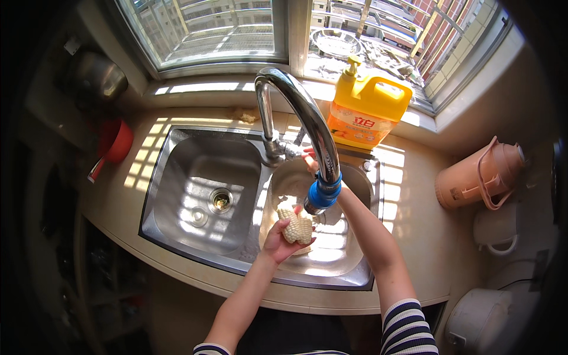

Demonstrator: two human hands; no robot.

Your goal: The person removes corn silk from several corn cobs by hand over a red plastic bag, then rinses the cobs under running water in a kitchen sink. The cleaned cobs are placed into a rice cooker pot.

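Note:
My left hand [282, 243] holds two pieces of pale corn cob [291, 225] side by side. They are over the right basin of the stainless steel double sink [239, 262], just under the blue-collared nozzle [323, 193] of the chrome faucet [306, 102]. My right hand [310, 160] reaches behind the faucet's curved spout towards the valve body [288, 150] at its base. The spout covers part of this hand, so its grip is hidden and I cannot tell if it touches the valve.
A yellow detergent jug [368, 111] stands behind the right basin. On the left counter is a red dipper [116, 141]. To the right are a pink thermos jug [479, 175], a white pitcher [496, 226] and a white appliance [479, 317]. The left basin's drain [221, 200] holds scraps.

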